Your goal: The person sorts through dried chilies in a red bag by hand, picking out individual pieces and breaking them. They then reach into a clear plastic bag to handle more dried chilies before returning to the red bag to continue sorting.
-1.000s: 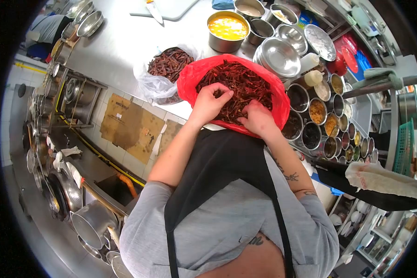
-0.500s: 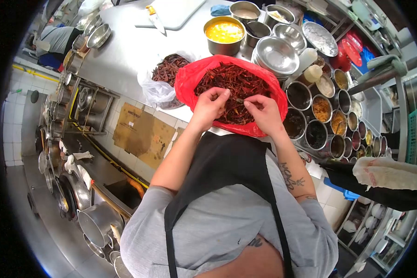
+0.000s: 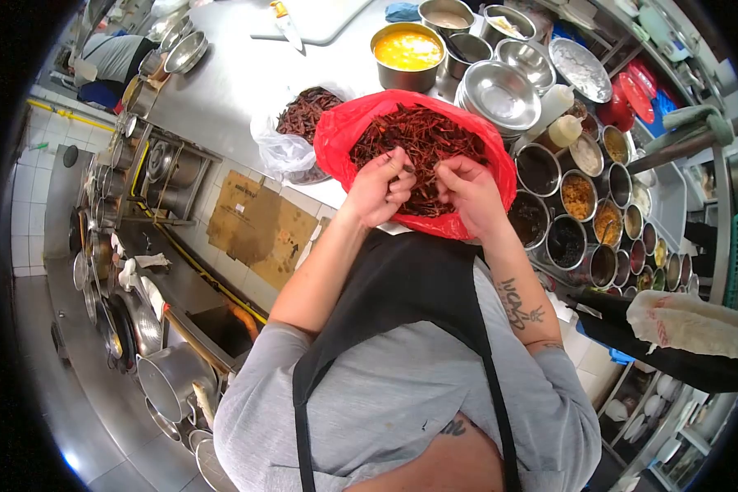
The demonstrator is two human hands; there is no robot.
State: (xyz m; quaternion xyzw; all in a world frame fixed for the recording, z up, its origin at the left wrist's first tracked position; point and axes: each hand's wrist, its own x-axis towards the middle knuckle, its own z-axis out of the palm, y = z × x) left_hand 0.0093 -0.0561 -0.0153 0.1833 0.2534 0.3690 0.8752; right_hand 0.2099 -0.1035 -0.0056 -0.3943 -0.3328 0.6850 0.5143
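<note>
A red plastic bag (image 3: 332,135) full of dried red chilies (image 3: 418,131) lies open at the table's front edge. Over its left half is my left hand (image 3: 383,188), fingers curled in a pinch, with a small dark piece at the fingertips that looks like part of a chili. My right hand (image 3: 470,193) is over the bag's right half, thumb and forefinger pinched; what they hold, if anything, is too small to name. The two hands are apart. Left of the red bag, a clear plastic bag (image 3: 277,156) holds more dried chilies (image 3: 307,113).
Behind the bag stand a pot of yellow liquid (image 3: 407,51) and stacked metal bowls (image 3: 502,96). A knife (image 3: 287,26) lies by a white cutting board (image 3: 328,18). Ingredient containers (image 3: 579,195) fill the right. A person (image 3: 111,59) is at the far left.
My hands have drawn slightly apart. The left hand has turned, with its fingers curled more tightly. The whole view has shifted a little.
</note>
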